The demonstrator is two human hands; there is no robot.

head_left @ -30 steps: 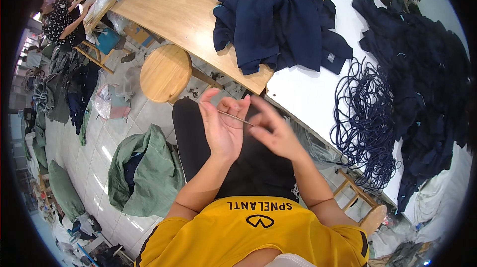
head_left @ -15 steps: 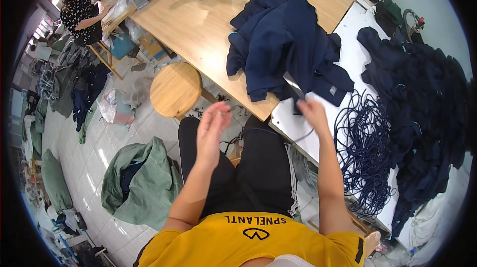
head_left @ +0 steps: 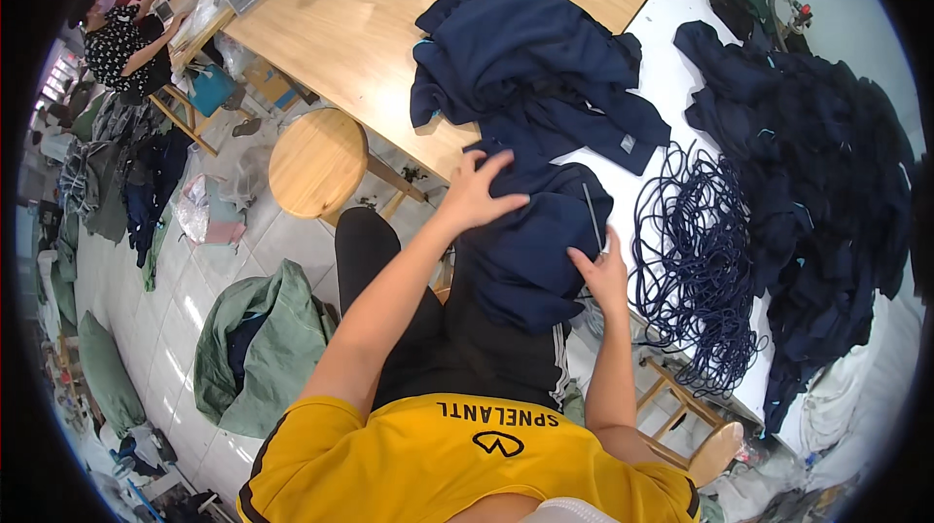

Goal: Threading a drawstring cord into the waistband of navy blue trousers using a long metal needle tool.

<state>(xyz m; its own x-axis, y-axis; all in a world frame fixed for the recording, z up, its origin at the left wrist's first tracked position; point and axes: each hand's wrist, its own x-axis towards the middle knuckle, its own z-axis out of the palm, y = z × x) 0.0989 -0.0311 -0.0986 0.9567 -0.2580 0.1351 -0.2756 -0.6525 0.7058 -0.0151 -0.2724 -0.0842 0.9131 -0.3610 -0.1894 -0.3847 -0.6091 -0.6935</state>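
Observation:
A navy garment (head_left: 545,255) of thick cloth hangs over the table edge onto my lap. More navy cloth (head_left: 525,36) lies heaped behind it on the table. My left hand (head_left: 479,194) is open at the garment's left side, thumb and fingers spread over the cloth. On the right side, my right hand (head_left: 605,275) closes around a slim metal tool (head_left: 592,216). The shiny shaft points up and away across the fabric; its exact kind is unclear. Whether those fingers also pinch cloth is hidden.
Right of the garment lies a tangle of navy cords (head_left: 696,270) on a white surface (head_left: 671,22), beside a large dark clothing pile (head_left: 817,163). Left are a round wooden stool (head_left: 318,163) and a green sack (head_left: 258,353). A person (head_left: 122,41) sits far left.
Navy cloth has come down from the table onto my lap. My left hand has moved right and forward onto it. My right hand has come nearer, still with the metal tool.

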